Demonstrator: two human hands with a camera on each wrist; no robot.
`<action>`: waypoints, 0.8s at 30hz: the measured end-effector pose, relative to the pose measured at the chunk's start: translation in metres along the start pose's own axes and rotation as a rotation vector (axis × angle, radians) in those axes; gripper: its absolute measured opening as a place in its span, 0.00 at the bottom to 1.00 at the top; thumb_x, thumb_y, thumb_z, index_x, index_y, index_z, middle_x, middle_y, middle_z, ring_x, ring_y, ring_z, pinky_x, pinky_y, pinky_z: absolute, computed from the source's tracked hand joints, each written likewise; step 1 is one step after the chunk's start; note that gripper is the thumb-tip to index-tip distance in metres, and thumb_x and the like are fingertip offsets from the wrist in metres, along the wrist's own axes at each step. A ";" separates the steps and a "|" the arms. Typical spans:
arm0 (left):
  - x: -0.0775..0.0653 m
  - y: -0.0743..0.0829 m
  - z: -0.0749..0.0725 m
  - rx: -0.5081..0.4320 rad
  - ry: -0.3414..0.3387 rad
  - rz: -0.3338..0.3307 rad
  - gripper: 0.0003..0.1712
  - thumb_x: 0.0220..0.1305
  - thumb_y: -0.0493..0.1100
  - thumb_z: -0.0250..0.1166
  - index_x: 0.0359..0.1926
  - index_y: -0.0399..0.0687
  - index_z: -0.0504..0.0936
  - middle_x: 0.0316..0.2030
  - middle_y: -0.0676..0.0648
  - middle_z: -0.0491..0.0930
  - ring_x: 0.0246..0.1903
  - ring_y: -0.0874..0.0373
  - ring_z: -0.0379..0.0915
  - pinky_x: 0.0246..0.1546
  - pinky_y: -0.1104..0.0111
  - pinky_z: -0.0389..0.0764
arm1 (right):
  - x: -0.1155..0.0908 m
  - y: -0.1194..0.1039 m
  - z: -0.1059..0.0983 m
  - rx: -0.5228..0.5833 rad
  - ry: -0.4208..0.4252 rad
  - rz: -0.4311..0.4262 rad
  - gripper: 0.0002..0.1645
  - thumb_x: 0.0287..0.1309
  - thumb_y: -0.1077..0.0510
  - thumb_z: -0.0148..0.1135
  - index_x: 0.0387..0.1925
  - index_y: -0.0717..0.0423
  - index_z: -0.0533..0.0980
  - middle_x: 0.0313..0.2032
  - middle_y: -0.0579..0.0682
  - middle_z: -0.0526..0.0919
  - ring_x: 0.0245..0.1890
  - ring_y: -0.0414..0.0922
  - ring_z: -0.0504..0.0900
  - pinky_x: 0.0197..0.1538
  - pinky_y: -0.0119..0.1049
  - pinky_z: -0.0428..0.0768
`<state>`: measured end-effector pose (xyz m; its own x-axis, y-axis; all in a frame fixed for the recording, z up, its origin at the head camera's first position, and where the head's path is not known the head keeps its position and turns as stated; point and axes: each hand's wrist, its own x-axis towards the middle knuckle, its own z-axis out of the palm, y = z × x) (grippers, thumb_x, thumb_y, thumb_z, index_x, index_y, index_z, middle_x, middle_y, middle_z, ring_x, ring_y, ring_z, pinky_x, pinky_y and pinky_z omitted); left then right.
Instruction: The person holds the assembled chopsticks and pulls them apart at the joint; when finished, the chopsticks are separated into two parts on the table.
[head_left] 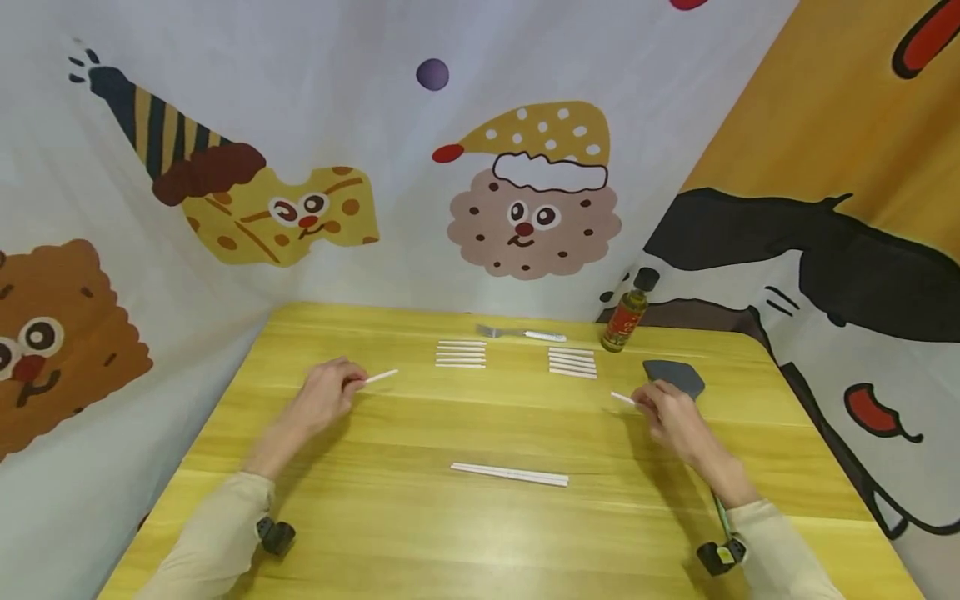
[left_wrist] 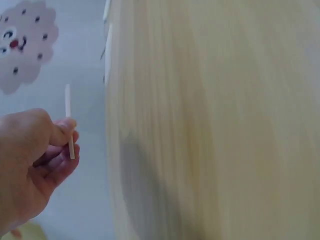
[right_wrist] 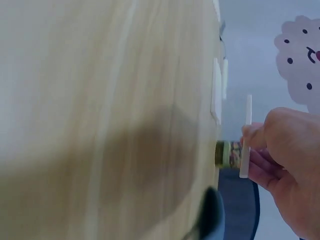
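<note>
My left hand (head_left: 327, 395) pinches a short white stick (left_wrist: 68, 102) between thumb and fingers, above the left side of the table. In the head view its free end points right. A similar white stick (right_wrist: 246, 150) is pinched in my right hand (head_left: 672, 417), over the right side of the table, its free end pointing left. Between the hands lie two groups of short white sticks in parallel rows, a left row (head_left: 461, 354) and a right row (head_left: 572, 362). Closer to me, several longer white sticks (head_left: 510, 475) lie side by side.
A fork (head_left: 521, 333) with a pale handle lies near the back edge of the wooden table (head_left: 375, 533). Back right stands a bottle (head_left: 625, 318) with a black cap. A dark grey spatula (head_left: 675, 377) lies partly beneath my right hand. Behind hangs a printed cloth (head_left: 405, 275).
</note>
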<state>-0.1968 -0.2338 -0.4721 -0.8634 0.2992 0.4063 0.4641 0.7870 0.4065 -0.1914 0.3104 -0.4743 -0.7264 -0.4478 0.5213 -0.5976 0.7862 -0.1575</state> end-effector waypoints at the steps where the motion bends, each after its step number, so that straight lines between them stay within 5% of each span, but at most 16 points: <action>1: 0.003 0.002 0.003 -0.006 -0.029 0.008 0.03 0.62 0.30 0.68 0.37 0.37 0.87 0.30 0.44 0.83 0.29 0.52 0.78 0.29 0.60 0.82 | 0.003 0.000 0.001 0.008 -0.017 -0.006 0.10 0.50 0.75 0.71 0.32 0.60 0.82 0.30 0.51 0.82 0.28 0.47 0.80 0.28 0.41 0.80; 11: 0.046 0.041 0.052 -0.069 -0.162 -0.042 0.03 0.65 0.34 0.68 0.39 0.39 0.87 0.36 0.45 0.84 0.35 0.55 0.79 0.37 0.63 0.84 | 0.038 -0.010 0.042 0.008 -0.081 0.012 0.05 0.56 0.68 0.72 0.34 0.58 0.84 0.31 0.52 0.84 0.33 0.50 0.84 0.36 0.46 0.84; 24: 0.069 0.058 0.079 -0.085 -0.248 -0.034 0.08 0.65 0.30 0.66 0.44 0.37 0.88 0.41 0.43 0.84 0.42 0.51 0.82 0.47 0.64 0.86 | 0.055 -0.016 0.069 0.002 -0.088 0.083 0.04 0.56 0.65 0.73 0.33 0.56 0.84 0.32 0.51 0.83 0.33 0.50 0.83 0.34 0.46 0.83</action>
<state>-0.2455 -0.1251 -0.4851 -0.8961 0.4049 0.1821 0.4398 0.7540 0.4878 -0.2448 0.2440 -0.5007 -0.8002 -0.4171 0.4309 -0.5350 0.8211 -0.1988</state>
